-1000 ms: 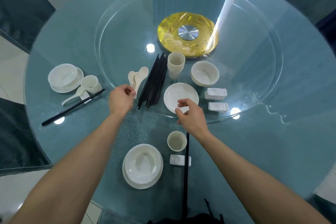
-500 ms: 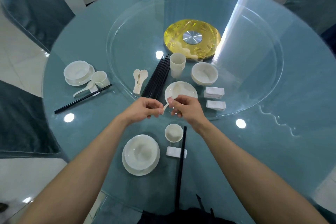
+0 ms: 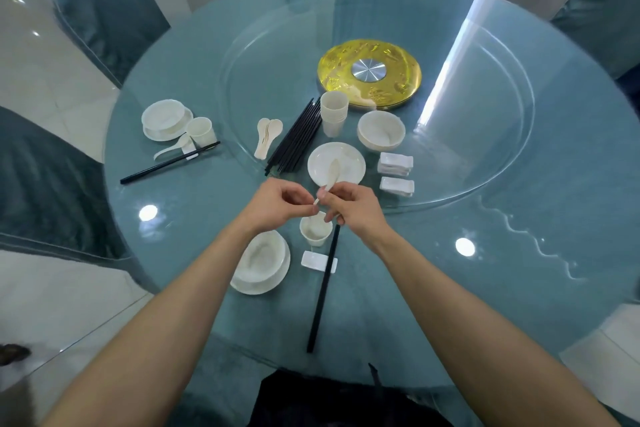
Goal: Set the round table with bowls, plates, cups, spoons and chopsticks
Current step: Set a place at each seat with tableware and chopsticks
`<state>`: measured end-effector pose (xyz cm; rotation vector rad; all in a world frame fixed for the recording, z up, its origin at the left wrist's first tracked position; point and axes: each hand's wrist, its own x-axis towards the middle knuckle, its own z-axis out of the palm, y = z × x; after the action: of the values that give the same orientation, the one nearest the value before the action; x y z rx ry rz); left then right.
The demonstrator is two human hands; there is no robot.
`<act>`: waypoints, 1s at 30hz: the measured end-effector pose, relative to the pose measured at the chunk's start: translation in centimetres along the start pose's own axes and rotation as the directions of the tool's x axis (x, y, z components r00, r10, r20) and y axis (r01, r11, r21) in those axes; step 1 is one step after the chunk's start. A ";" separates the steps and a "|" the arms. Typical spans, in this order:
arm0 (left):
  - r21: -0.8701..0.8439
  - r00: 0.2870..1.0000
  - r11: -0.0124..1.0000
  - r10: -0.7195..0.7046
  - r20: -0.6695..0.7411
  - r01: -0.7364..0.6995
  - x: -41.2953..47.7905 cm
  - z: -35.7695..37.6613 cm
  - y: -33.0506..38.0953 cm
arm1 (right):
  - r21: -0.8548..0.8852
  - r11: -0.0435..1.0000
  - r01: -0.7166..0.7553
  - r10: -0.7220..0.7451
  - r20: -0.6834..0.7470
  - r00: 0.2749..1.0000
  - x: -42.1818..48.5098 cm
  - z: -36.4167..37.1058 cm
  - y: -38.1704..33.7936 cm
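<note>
1. Fingertips of our right hand (image 3: 349,206) pinch the handle of a white spoon (image 3: 331,174); its bowl end points away from us, over the near edge of a spare plate (image 3: 336,163).
2. Our left hand (image 3: 277,203) is just beside it, thumb and forefinger curled together at the handle's tip. Whether they touch the spoon we cannot tell.
3. Both hands hover above the place setting nearest us: a bowl on a plate (image 3: 259,263), a cup (image 3: 315,229) directly below the hands, a small white rest (image 3: 317,262), and black chopsticks (image 3: 322,291) lying across the rest, pointing toward us.
4. We judge the spoon is held by its handle so the bowl end can be lowered onto the rest beside the chopsticks. It is the one piece this setting lacks.
5. A finished setting to the left (image 3: 173,132) shows the pattern: bowl on plate, cup, spoon and chopsticks sharing a rest.
6. Supplies sit on the glass turntable (image 3: 242,55), within reach: stacked spoons (image 3: 267,139), a bundle of chopsticks (image 3: 298,139), stacked cups (image 3: 333,111), stacked bowls (image 3: 381,130) and spare rests (image 3: 396,173).
7. This spoon is short, smooth and off-white, with a narrow, slightly curved handle and an oval bowl, matching the other dishes.
</note>
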<state>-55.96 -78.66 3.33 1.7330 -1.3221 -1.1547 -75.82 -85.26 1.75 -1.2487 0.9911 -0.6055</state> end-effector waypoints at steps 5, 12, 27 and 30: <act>0.043 0.969 0.993 -0.099 -0.226 0.111 -2.3 2.1 -1.6 | -0.066 0.997 -0.044 0.039 -0.075 0.996 -2.2 -1.2 1.9; 0.171 0.876 0.953 -0.147 -0.460 0.249 -7.7 7.3 -5.4 | -0.138 0.978 -0.159 0.129 -0.202 0.971 -5.3 -3.5 6.2; 0.301 0.768 0.811 -0.257 -0.587 0.501 -12.1 13.6 -8.4 | -0.291 0.937 -0.194 0.130 -0.228 0.965 -7.7 -4.8 9.9; 0.291 0.748 0.800 -0.271 -0.605 0.525 -12.1 14.0 -8.7 | -0.289 0.935 -0.205 0.139 -0.235 0.962 -8.1 -5.2 9.9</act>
<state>-66.73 -64.59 -6.79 2.5553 -0.9023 -0.4862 -85.47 -78.60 -5.50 -1.3724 1.4014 -0.4606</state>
